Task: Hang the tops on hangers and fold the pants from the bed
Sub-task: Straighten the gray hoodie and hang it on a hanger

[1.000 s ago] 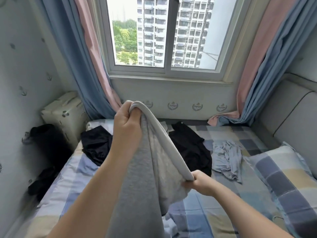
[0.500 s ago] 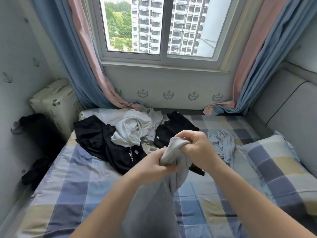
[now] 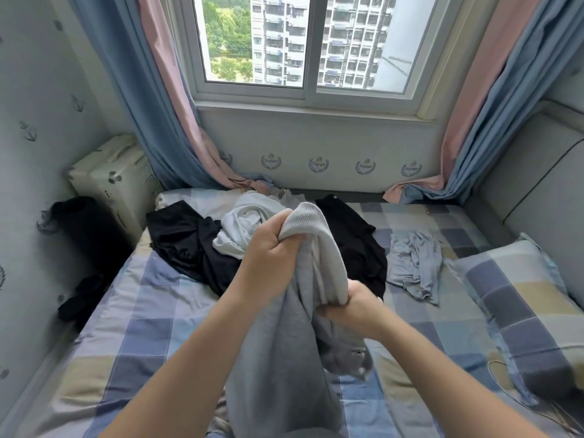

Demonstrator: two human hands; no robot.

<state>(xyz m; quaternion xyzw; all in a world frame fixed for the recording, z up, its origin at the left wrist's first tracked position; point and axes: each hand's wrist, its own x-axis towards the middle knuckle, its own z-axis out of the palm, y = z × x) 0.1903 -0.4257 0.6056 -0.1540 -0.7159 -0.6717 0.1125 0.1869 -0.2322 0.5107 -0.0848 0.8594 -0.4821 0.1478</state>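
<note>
Head view: grey garment (image 3: 278, 358) hangs vertical, ribbed band (image 3: 305, 221) uppermost.

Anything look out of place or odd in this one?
A dark bundle, perhaps clothing, lies off the bed in the gap by the left wall, away from the clothes heaped on the mattress.

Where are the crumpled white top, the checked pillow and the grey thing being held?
Crumpled white cloth top (image 3: 243, 229): head view, its bunched middle.
Checked rectangular fabric pillow (image 3: 518, 298): head view, its top face.
Grey ribbed knit garment (image 3: 284, 358): head view, its hanging lower cloth.
</note>
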